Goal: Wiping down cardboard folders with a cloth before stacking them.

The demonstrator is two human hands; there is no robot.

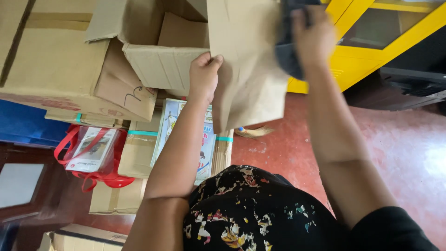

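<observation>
My left hand [203, 74] grips the edge of a brown cardboard box flap [246, 79] that hangs down from an open cardboard box [162, 60]. My right hand [313, 35] is raised at the top of that flap and holds a dark cloth-like object [285, 51] against it; the hand is blurred. Both my forearms reach up from the bottom of the view over my dark flowered clothing.
More cardboard boxes [51, 60] are stacked at the left. Below lie a picture book [204, 144], taped boxes [139, 153] and a red-handled clear bag [90, 153]. A yellow cabinet [371, 42] stands at the upper right on a red floor [409, 148].
</observation>
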